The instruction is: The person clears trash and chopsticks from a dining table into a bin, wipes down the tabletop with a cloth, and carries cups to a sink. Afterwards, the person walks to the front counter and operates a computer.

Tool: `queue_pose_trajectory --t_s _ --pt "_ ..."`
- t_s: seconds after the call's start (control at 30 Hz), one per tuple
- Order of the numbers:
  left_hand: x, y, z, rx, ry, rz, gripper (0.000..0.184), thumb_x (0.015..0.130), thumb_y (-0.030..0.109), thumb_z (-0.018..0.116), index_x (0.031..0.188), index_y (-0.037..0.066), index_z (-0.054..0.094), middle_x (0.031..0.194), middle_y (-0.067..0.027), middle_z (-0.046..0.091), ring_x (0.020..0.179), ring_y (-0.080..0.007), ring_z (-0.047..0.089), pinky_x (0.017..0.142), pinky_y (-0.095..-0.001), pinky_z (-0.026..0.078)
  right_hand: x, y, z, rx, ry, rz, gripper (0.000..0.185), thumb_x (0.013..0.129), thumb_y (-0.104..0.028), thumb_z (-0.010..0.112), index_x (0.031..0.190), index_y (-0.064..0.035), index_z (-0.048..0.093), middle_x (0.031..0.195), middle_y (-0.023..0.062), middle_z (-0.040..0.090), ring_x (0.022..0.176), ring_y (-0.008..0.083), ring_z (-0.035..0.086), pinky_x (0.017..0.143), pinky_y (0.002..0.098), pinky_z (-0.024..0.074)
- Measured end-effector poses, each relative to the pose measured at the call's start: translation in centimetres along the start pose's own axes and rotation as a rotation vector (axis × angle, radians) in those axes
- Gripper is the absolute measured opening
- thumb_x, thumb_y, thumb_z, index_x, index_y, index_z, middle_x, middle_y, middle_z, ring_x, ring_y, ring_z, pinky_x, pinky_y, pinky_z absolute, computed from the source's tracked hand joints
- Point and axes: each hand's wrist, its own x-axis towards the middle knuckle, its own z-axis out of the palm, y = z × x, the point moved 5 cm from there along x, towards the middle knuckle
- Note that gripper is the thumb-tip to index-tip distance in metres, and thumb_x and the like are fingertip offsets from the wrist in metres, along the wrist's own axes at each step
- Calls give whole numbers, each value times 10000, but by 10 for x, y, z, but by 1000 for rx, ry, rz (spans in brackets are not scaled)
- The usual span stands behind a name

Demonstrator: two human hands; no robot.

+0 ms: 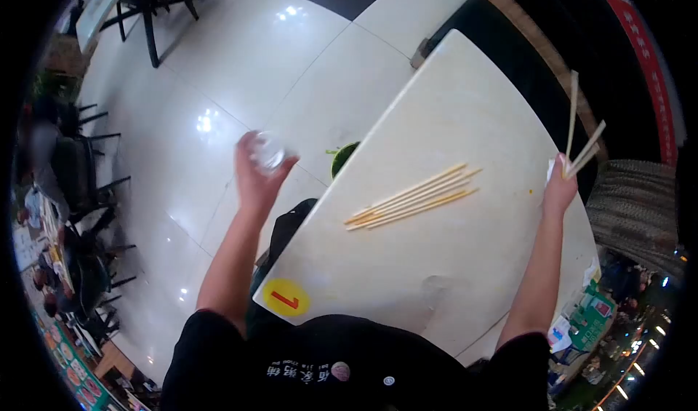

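"Grasping what, that left hand [263, 171]?"
"A clear cup [270, 151], blurred, out past the left edge of the white table [465, 105]."
"And the right hand [558, 189]?"
"Closed around pale wooden chopsticks [573, 113]; more loose chopsticks [411, 195] lie on the tabletop between the hands."

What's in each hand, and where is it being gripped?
The left hand holds what looks like a clear cup around its side; the right hand grips a few chopsticks towards one end.
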Motion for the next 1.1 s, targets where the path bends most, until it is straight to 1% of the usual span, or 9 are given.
queue_pose_trajectory --t_s 0.17,0.3,0.37,0.47,0.63,0.7,0.87,1.03,1.1 --pt "35 -37 93 -63 -139 -24 779 553 249 826 1177 19 419 1001 -180 522 949 -348 513 828 -411 431 -131 -79 20 68 -151 85 202 853 -182 582 1023 -78 613 913 0 608 775 101 546 592 252 440" --pt "9 -69 156 46 -405 -18 782 544 235 816 1181 40 406 1028 -182 518 989 -363 496 856 -432 421 -206 -129 45 234 -263 222 154 855 -142 573 992 -79 601 885 10 602 707 73 529 521 209 424" --pt "-9 -80 168 -36 -648 56 923 530 208 812 1299 71 321 1192 -211 439 1112 -364 436 938 -424 392 -228 -153 72 310 -307 231 148 854 -130 572 989 -75 597 878 14 599 689 70 526 507 201 426" --pt "-28 -89 157 33 -911 79 968 543 214 807 1338 69 275 1329 -212 348 1209 -389 351 1014 -423 322 -255 -190 118 353 -400 231 162 841 -87 572 989 -27 597 878 36 599 742 78 534 627 205 443" --pt "-28 -156 101 197 -1056 20 651 664 268 692 1223 38 451 1225 -195 459 1119 -358 452 945 -401 393 -276 -224 175 507 -484 228 171 860 -105 564 1000 -10 591 896 42 602 749 79 539 657 198 436" --pt "-11 -176 48 287 -1080 -31 515 694 275 656 1126 22 536 1144 -194 521 1074 -350 487 924 -394 407 -288 -218 195 553 -578 324 181 874 -142 558 1020 -39 582 902 32 598 716 63 534 546 201 446" --pt "31 -212 -69 326 -754 6 298 731 184 622 980 27 573 1010 -178 557 961 -350 523 857 -410 430 -325 -202 259 534 -730 672 201 876 -208 557 1026 -77 589 834 13 588 643 73 516 503 220 425" --pt "68 -258 -50 263 -813 -141 282 739 130 615 990 12 565 1015 -182 552 983 -341 522 863 -398 429 -381 -165 315 558 -780 1016 199 880 -237 542 973 -69 589 718 12 526 547 97 469 440 249 384" --pt "86 -233 -29 196 -1014 103 290 740 126 605 999 5 555 1014 -192 540 993 -349 511 883 -400 418 -402 -137 337 529 -685 1098 201 880 -239 540 973 -67 584 708 18 530 531 106 470 439 256 385"
